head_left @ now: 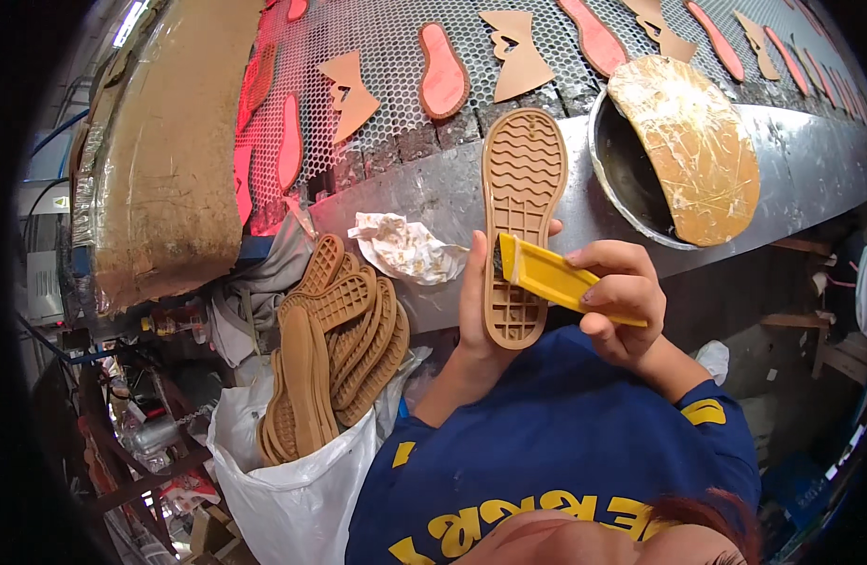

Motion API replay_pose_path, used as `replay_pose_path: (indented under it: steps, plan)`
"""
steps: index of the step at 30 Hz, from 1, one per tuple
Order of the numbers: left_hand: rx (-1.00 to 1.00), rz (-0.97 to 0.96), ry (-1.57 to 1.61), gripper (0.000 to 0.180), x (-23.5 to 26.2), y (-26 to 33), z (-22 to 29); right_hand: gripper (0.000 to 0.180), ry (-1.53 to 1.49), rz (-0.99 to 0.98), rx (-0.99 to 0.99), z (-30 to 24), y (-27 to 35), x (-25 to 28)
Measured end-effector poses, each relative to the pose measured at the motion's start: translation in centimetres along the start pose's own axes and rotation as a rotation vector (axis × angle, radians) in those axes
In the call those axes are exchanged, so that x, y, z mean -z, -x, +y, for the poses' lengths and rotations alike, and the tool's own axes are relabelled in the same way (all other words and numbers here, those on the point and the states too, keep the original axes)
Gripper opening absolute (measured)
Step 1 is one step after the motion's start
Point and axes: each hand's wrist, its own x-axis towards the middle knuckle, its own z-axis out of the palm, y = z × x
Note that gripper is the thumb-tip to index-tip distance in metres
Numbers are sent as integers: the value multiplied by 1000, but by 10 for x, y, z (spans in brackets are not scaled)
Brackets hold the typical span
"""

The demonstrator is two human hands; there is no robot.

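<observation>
A brown rubber shoe sole (525, 155), with wavy ribs at one end and a grid of hollows along the rest, stands lengthwise in front of me. My left hand (474, 306) grips it from beneath, thumb along its left edge and fingertips showing at the right. In my right hand (626, 292) is a yellow-handled brush (561, 275), pinched between thumb and fingers. The brush's dark bristle end lies over the middle of the sole; whether it touches cannot be made out.
A mesh conveyor (396, 80) carries red insoles (444, 71) and tan cutouts (523, 56). On the metal ledge (791, 151) sit a metal bowl (631, 179), partly covered by a glue-smeared board (688, 141), and crumpled white paper (407, 250). Brown soles (306, 377) fill a white sack (297, 508).
</observation>
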Motion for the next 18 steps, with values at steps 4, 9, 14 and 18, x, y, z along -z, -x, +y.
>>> replay_pose_path:
  steps: [4,9,14,18]
  plan:
    - [-19,-20,-7,60,4,-1,0,29,-107,-29,-37,-5,6,-3]
    - [43,-53,105,59,21,-6,3,29,-197,-180,-38,-15,6,3]
    - [27,27,86,60,10,-3,4,30,-132,-164,-28,-11,3,4]
    - [37,42,81,60,7,0,5,32,-148,-179,8,-11,3,3]
